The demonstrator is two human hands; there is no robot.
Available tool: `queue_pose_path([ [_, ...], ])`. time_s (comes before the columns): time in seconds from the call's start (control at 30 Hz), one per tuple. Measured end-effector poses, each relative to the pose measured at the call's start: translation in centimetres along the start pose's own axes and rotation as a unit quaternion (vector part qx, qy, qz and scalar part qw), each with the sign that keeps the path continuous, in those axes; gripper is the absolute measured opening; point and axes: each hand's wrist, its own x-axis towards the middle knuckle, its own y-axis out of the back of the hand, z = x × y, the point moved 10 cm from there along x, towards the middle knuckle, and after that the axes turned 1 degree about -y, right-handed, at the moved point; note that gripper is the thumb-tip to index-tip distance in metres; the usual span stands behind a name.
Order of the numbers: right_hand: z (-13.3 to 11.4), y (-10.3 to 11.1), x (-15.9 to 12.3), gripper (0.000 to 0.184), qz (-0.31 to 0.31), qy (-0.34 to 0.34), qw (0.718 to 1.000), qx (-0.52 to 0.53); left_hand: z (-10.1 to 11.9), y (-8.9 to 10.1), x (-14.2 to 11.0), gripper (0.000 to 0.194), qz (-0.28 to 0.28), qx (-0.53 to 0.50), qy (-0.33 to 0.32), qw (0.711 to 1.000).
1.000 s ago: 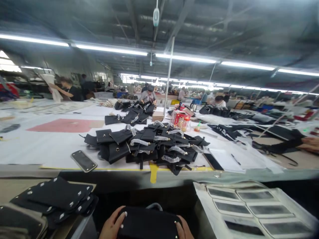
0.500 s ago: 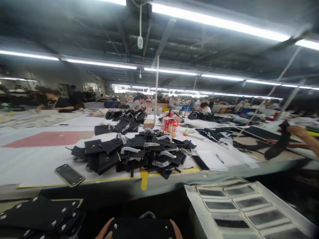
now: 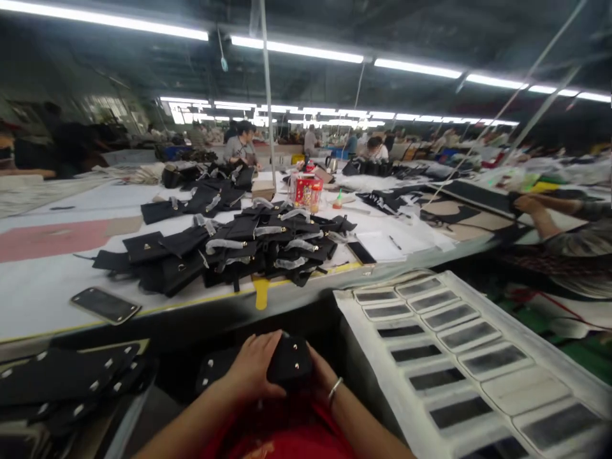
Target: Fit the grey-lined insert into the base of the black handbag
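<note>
Low in front of my red top, I hold a black bag (image 3: 289, 358) with small shiny studs on the surface facing me. My left hand (image 3: 258, 362) is closed on its near left side, thumb and fingers bent over it. Along the right side, my right hand (image 3: 321, 373) grips it, with a bangle on the wrist; most of its fingers are hidden. More black material with a stud shows left of my left hand. On the table (image 3: 33, 287) ahead lies a pile of black bags (image 3: 229, 248), their handles wrapped in clear plastic.
Black studded panels (image 3: 52, 382) are stacked at lower left. A pale board with dark rectangular slots (image 3: 435, 363) stands at right. A flat dark panel (image 3: 105, 305) and a phone (image 3: 361, 252) lie near the table's edge. At far right, a co-worker's arms (image 3: 540, 213) handle black material.
The view has tipped down and swung slightly right. The black bag in my hands has been turned, and my left hand has come over its front. The co-worker's hands have lowered the black strip.
</note>
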Motion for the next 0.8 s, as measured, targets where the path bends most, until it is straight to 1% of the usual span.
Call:
queue_pose_path([
  [0.03,-0.2,0.6,-0.3,0.055,-0.002,-0.012,0.999,0.035,0.4,0.6,0.5,0.105,0.007,-0.007,-0.008,1.000],
  [0.07,-0.2,1.3,-0.5,0.049,-0.008,-0.026,0.995,0.091,0.6,1.4,0.8,0.104,0.019,-0.015,-0.017,1.000],
  [0.1,-0.2,2.2,-0.6,0.041,-0.003,-0.028,0.991,0.128,0.6,2.1,0.9,0.101,0.032,-0.024,-0.029,0.999],
  [0.13,-0.1,3.0,-0.7,0.035,-0.003,-0.033,0.990,0.140,0.4,2.7,1.0,0.096,0.040,-0.034,-0.036,0.998],
  [0.2,0.3,4.0,-0.6,0.026,-0.016,-0.020,0.993,0.112,-0.2,3.6,1.0,0.088,0.047,-0.060,-0.033,0.997],
  [0.23,0.5,4.1,-0.4,0.028,-0.028,-0.006,0.997,0.075,-0.6,3.8,1.0,0.086,0.047,-0.075,-0.024,0.996],
  [0.33,0.7,3.5,0.3,0.039,-0.059,0.060,0.995,-0.062,-1.6,4.1,1.1,0.084,0.051,-0.109,0.002,0.993],
  [0.43,0.6,2.4,0.8,0.036,-0.092,0.093,0.982,-0.137,-2.0,4.0,1.5,0.084,0.044,-0.114,0.009,0.992],
  [0.5,0.3,2.2,1.1,0.033,-0.091,0.101,0.978,-0.158,-2.0,4.1,1.6,0.083,0.037,-0.107,0.010,0.994],
  [0.6,-0.4,2.5,1.4,0.026,-0.053,0.117,0.975,-0.180,-1.9,4.5,1.7,0.080,0.034,-0.102,0.002,0.994],
  [0.7,-0.7,2.1,1.9,0.025,-0.037,0.124,0.975,-0.180,-1.9,5.0,1.5,0.079,0.038,-0.098,-0.001,0.994],
  [0.8,-0.8,1.7,2.4,0.022,-0.030,0.131,0.976,-0.171,-1.8,5.1,1.2,0.082,0.035,-0.093,-0.011,0.995],
])
